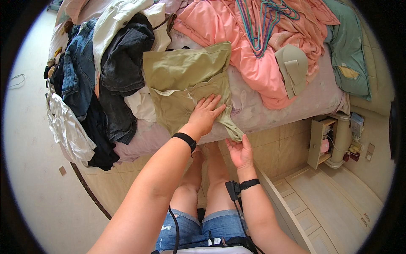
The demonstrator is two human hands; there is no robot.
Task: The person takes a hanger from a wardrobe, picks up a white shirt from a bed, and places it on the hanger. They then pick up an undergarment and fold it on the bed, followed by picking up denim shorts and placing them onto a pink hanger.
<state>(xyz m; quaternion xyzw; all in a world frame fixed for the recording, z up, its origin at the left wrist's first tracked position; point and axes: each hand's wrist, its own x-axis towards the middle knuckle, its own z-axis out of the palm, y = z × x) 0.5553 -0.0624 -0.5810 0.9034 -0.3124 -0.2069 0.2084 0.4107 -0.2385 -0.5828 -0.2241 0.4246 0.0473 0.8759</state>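
Observation:
An olive-green strappy top (pixel 187 68) lies spread near the front edge of the bed, its body away from me. My left hand (pixel 206 115) rests palm down on its upper part, fingers stretched out over the cloth. At the bed's edge my right hand (pixel 241 153) pinches the end of a twisted shoulder strap (pixel 234 129) between thumb and fingers. Left of the top, dark grey denim clothing (pixel 125 60) and a bunched white cloth (pixel 141 105) lie close by. Part of the top's front is hidden under my left hand.
A pink quilt (pixel 219 28) bears several hangers (pixel 258 38) and a beige visor cap (pixel 290 68). Blue jeans (pixel 77 68) and a white garment (pixel 68 123) lie at left. A green pillow (pixel 349 54) is at right, above an open drawer (pixel 317 144) beside the bed.

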